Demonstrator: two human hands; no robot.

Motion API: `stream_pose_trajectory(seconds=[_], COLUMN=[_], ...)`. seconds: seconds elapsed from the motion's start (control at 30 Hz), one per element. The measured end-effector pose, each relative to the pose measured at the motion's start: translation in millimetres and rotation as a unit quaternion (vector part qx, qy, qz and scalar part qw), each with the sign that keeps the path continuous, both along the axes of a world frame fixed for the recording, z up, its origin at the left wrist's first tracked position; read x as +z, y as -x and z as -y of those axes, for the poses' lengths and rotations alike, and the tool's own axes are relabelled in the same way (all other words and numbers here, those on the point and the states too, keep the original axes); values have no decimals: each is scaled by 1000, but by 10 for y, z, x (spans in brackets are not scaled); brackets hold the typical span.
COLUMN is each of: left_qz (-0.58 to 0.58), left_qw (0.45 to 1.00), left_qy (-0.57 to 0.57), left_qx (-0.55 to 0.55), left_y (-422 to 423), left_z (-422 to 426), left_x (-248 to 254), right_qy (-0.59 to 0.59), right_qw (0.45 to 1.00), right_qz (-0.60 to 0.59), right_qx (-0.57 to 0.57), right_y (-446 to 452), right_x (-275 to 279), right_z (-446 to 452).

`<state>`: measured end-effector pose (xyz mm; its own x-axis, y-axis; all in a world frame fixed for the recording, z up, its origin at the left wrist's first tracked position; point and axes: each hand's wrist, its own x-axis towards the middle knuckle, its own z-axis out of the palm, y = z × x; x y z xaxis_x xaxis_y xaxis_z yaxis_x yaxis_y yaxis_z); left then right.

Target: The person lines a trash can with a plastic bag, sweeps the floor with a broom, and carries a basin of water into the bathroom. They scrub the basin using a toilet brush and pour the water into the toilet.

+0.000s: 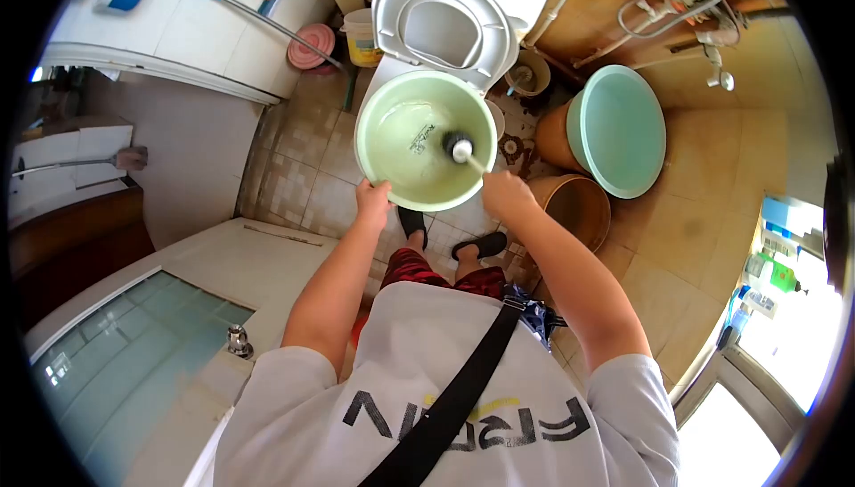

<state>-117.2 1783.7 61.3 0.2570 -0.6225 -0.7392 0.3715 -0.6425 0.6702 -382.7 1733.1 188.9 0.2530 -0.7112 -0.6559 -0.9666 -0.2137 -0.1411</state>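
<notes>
A pale green plastic basin [383,153] is in front of me, just over the near edge of the toilet. My left hand [374,201] is closed on the basin's near left rim. In my right hand [508,195] is the light handle of a scrub brush [460,149]. The brush's dark bristled head touches the basin's inner surface, right of some dark printed lettering. Whether there is water in the basin I cannot tell for sure. Behind the basin the toilet [450,24] has its lid raised.
A mint green tub [621,130] leans over brown buckets [574,211] at right. Left of the toilet are a yellow and white pail [360,37], a pink lid [311,45] and a long-handled tool [267,22]. Pipes and a hose [659,15] run along the wall. An open door [169,344] is at left.
</notes>
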Motion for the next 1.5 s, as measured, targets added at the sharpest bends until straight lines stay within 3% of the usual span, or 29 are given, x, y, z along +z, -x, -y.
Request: stream_pose_trajectory(seconds=[0.13, 0.2, 0.3, 0.37, 0.47, 0.57, 0.7, 0.77, 0.83, 0.9, 1.0, 1.1, 1.17, 1.27, 1.33, 1.4, 1.5], left_qz=[-32, -16, 7, 5, 7, 6, 72, 59, 69, 76, 69, 65, 73, 53, 56, 51, 28], left_qw=[999, 998, 998, 1000, 1000, 1000, 995, 997, 996, 995, 997, 998, 997, 998, 998, 999, 999], left_qy=[1, -17, -22, -10, -5, 13, -15, -7, 2, -15, -27, -9, 17, -14, -11, 0, -20], left_qx=[-23, -51, -52, -28, 10, -20, -66, -57, -62, -64, -29, -22, -27, 22, 7, 2, 39], left_y=[-195, -169, -190, -266, -311, -296, -161, -119, -135, -146, -151, -128, -120, 11, 30, 13, 3], left_z=[99, 69, 101, 146, 391, 464, 315, 279, 272, 321, 387, 389, 265, 189, 195, 160, 272], left_x=[-509, -605, -717, -764, -679, -1008, -1356, -1284, -1345, -1285, -1265, -1334, -1590, -1425, -1372, -1434, -1273], right_qy=[-147, -145, -8, -43, -22, -150, -229, -77, -38, -32, -97, -245, -229, -165, -3, -33, -84], right_qw=[987, 983, 986, 993, 997, 984, 969, 986, 994, 998, 988, 953, 963, 980, 995, 997, 988], right_qz=[54, 107, 153, 40, -22, -90, 24, 134, 99, 47, -109, -140, -69, 58, 93, 71, -86], right_qx=[34, 38, -58, -99, -67, 34, 88, 67, 24, -33, 46, 108, 122, 95, 46, 24, 96], right_y=[-583, -777, -711, -581, -404, -664, -985, -922, -836, -676, -427, -665, -721, -1076, -979, -757, -558], right_x=[-28, -207, -661, -782, -835, -574, -590, -1011, -971, -781, -967, -538, -766, -690, -1182, -1138, -976], right_z=[33, 254, 528, 711, 667, 591, 789, 983, 1305, 1358, 1277, 1049, 679, 762, 971, 1295, 1245])
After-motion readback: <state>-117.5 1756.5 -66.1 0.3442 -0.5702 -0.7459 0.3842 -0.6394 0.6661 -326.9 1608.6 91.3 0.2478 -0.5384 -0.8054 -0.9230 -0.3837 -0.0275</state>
